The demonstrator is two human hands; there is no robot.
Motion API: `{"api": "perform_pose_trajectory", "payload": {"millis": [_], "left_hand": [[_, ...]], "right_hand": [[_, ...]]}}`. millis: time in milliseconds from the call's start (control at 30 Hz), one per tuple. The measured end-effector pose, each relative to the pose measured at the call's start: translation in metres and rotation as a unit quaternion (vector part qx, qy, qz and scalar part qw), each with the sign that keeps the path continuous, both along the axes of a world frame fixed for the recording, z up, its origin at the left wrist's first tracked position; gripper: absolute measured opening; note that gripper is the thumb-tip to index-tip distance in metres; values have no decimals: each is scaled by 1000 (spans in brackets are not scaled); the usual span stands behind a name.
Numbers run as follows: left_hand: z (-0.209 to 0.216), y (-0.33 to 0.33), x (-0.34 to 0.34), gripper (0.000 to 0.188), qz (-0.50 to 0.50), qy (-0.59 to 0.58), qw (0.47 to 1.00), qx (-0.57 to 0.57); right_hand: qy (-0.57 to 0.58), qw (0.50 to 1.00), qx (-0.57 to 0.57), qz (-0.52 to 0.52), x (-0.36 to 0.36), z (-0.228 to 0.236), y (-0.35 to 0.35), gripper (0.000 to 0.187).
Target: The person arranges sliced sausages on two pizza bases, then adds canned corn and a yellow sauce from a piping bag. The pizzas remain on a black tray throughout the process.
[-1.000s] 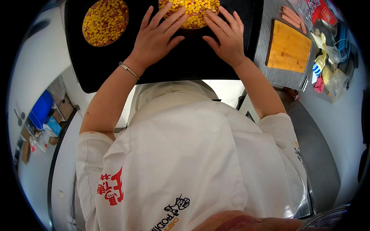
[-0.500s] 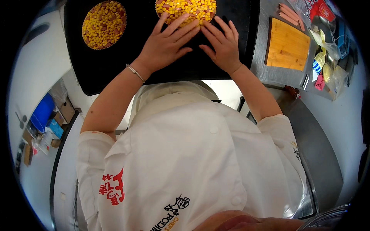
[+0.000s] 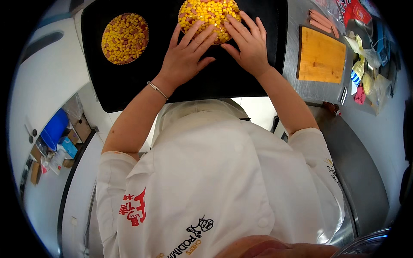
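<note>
A black baking tray (image 3: 232, 81) lies crosswise before the person. On the tray's far middle part sits a round corn-and-sausage pizza (image 3: 211, 13), covered with yellow kernels and pinkish diced pieces; its far edge runs out of view. Both hands reach in over the tray's near edge to this pizza. The left hand (image 3: 185, 60) is open, palm down, its fingers spread and their tips over the near-left rim of the topping, its thumb stretched out above bare tray. The right hand (image 3: 248, 48) is open too, fingers extended over the near-right rim. Neither hand grips anything; how firmly the fingertips press cannot be told. A bracelet (image 3: 158, 90) circles the left wrist, just short of the tray's near edge.

A second pizza (image 3: 124, 38) with the same topping lies on the tray's left part, well apart from both hands. To the right of the tray, on the steel desk (image 3: 312, 91), lies a wooden cutting board (image 3: 322, 56), with several pink sausages (image 3: 320, 22) beyond it. Farther right of the tray are a red package (image 3: 357, 13), a metal bowl (image 3: 359, 28) and a crumpled clear plastic bag (image 3: 380, 90).
</note>
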State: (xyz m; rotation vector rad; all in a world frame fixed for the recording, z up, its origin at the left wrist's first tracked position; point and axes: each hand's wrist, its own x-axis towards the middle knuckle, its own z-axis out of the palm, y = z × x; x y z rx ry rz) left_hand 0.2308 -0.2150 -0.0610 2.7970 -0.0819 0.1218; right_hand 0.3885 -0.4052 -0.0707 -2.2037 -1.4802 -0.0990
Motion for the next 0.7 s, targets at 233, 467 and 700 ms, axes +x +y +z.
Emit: {"api": "perform_pose_trajectory", "payload": {"millis": [233, 467, 700], "left_hand": [[13, 10, 9, 68, 48, -26, 998, -37], [0, 30, 37, 66, 51, -4, 998, 23], [3, 29, 40, 68, 97, -27, 994, -31]], "right_hand": [[31, 999, 16, -18, 2, 9, 10, 58], [-7, 999, -23, -37, 22, -3, 38, 64], [25, 998, 24, -46, 29, 13, 33, 68]]}}
